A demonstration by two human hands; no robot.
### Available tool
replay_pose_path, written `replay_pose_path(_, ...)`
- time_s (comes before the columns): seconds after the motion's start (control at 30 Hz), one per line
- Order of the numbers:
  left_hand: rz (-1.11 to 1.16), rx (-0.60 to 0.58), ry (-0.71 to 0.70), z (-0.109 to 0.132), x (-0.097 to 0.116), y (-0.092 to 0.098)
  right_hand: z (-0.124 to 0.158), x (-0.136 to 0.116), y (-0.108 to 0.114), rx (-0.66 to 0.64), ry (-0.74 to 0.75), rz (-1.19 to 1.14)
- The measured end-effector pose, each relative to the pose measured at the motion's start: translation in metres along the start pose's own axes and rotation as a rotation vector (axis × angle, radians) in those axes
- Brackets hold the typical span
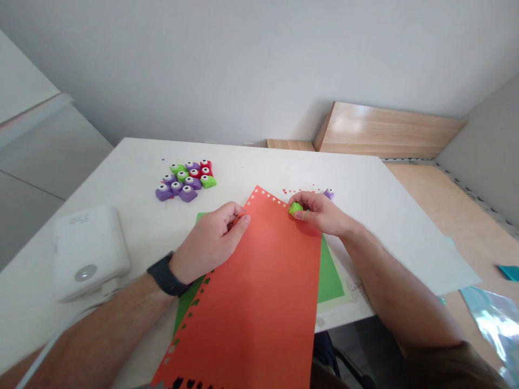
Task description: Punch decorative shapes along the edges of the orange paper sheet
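A red-orange paper sheet (259,292) with small holes punched along its left and top edges lies over a green sheet (330,278) on the white table (133,216). My left hand (213,240), with a dark watch on its wrist, pinches the red sheet's upper left edge. My right hand (322,213) is closed round a small green craft punch (295,208) sitting on the sheet's top right corner. A purple punch (328,194) lies just beyond my right hand. Tiny red paper bits (298,191) are scattered near it.
A cluster of several purple, green and red punches (186,179) sits on the far left of the table. A white box-shaped device (87,251) stands at the left edge. Wooden boards (385,129) lean against the wall behind. The floor at right holds teal and shiny sheets (492,319).
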State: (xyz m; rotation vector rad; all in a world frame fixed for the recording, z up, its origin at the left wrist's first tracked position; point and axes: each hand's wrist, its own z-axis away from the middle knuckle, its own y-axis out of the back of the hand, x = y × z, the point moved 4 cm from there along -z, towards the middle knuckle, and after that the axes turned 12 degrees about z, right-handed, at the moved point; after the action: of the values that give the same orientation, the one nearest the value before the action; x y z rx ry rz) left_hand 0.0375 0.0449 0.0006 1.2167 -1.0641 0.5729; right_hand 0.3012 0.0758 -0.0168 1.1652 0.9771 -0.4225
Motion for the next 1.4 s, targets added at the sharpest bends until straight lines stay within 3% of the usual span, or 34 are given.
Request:
replay_pose_path(0.4,0.008,0.0,0.003,0.0,0.001,0.001,0.006,-0.015,0.007,-0.027,0.082,0.102)
replay_pose_path(0.73,0.016,0.015,0.002,0.0,0.001,0.002,0.008,-0.001,0.019,0.07,-0.023,-0.131)
replay_pose_path(1.07,0.026,0.018,0.023,0.0,0.001,0.003,0.007,0.0,0.023,0.183,-0.055,-0.158)
replay_pose_path(1.4,0.036,0.024,0.013,0.0,0.002,0.003,0.007,0.001,0.02,0.177,-0.084,-0.117)
